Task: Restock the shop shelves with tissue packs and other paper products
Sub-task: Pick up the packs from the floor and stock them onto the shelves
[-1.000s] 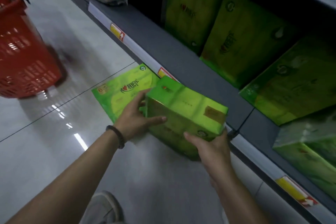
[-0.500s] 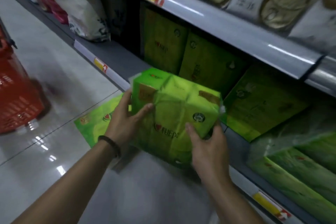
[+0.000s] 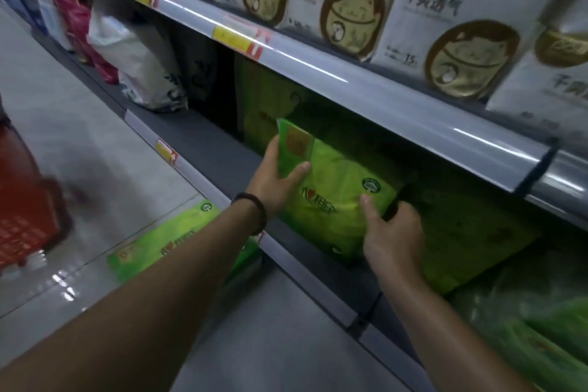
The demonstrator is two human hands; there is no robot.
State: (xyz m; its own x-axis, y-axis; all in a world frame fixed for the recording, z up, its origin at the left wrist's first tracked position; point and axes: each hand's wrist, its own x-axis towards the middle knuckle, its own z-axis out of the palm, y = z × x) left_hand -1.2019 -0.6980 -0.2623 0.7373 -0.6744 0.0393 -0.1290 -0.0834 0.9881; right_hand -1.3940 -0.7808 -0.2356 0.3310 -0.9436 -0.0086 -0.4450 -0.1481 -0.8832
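A bright green tissue pack (image 3: 334, 194) stands on the bottom shelf (image 3: 219, 153), tilted back under the upper shelf's edge. My left hand (image 3: 273, 181) grips its left end, thumb across the front. My right hand (image 3: 393, 232) holds its lower right corner, thumb on the front and fingers curled behind. More green packs (image 3: 471, 232) lean on the shelf to its right and one stands behind (image 3: 264, 105). Another green pack (image 3: 165, 242) lies flat on the floor below my left forearm.
A red shopping basket (image 3: 25, 200) stands on the tiled floor at the left. The upper shelf (image 3: 366, 95) carries white packs with brown cat emblems (image 3: 461, 25). White and pink bags (image 3: 136, 64) fill the bottom shelf further left.
Both hands have lifted the green pack from above the floor and moved it forward onto the bottom shelf. The view has risen, so the upper shelf now shows.
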